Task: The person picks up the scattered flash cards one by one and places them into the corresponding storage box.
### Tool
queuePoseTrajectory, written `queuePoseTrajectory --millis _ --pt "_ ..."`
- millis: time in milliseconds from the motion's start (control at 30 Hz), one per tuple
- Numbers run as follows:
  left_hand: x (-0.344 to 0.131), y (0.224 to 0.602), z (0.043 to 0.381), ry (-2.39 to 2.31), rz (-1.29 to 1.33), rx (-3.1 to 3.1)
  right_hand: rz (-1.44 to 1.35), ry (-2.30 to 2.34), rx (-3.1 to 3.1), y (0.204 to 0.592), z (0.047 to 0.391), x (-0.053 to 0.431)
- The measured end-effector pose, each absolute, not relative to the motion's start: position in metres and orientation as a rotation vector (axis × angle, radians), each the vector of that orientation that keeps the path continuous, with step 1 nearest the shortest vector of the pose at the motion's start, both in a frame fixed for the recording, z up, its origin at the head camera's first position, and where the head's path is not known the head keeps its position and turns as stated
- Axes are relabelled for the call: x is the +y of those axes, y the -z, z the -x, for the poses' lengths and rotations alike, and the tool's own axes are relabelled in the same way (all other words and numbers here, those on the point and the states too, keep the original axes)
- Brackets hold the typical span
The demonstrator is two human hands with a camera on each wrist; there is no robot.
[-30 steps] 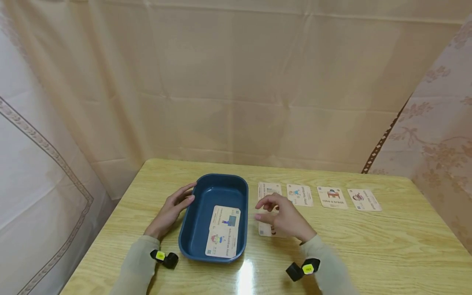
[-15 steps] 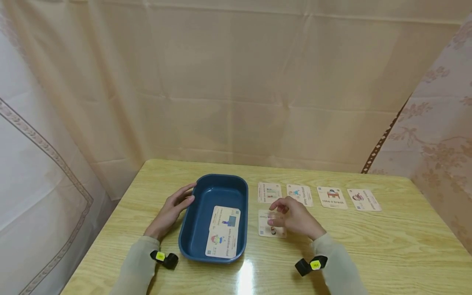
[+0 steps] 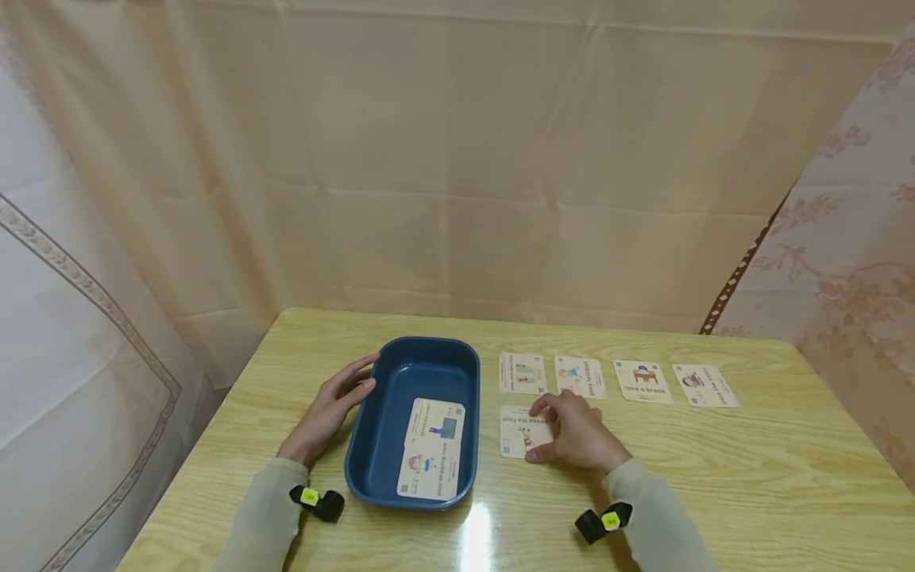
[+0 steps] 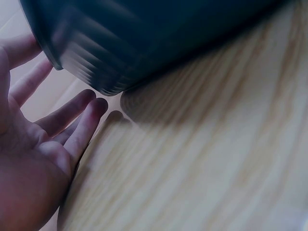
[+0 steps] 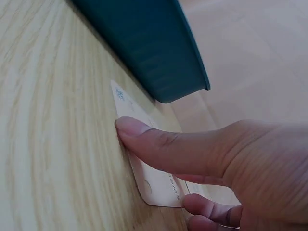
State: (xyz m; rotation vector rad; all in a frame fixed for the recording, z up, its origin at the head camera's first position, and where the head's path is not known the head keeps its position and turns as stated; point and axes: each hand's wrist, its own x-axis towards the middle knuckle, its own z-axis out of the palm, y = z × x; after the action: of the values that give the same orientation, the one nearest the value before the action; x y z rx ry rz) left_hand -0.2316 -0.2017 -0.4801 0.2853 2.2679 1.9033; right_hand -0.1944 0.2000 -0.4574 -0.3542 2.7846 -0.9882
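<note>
The "sweep the floor" picture card lies on the table beside a blue rectangular tray. My right hand grips this card by opposite edges, thumb at the near edge and fingers at the far one; its right part is hidden under the hand. In the right wrist view, the thumb crosses the card. At the tray's left side, my left hand touches the rim with extended fingers. Two cards, one of them the "play skipping rope" card, lie flat in the tray.
Several more picture cards form a row behind the right hand, among them the "play football" card and the "take a break" card. The wooden table backs onto a beige curtain.
My right hand has moved right and slightly nearer, from beside the tray onto the "sweep the floor" card, and its thumb and fingers have come to the card's edges. The left hand keeps its place.
</note>
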Motion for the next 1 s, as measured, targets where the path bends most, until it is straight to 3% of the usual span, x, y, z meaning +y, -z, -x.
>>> queuePoseTrajectory --millis 1000 --pt "-0.2020 0.4807 0.2318 -1.937 -0.339 2.252 0.183 0.898 2.841 0.4580 0.1912 0.1988"
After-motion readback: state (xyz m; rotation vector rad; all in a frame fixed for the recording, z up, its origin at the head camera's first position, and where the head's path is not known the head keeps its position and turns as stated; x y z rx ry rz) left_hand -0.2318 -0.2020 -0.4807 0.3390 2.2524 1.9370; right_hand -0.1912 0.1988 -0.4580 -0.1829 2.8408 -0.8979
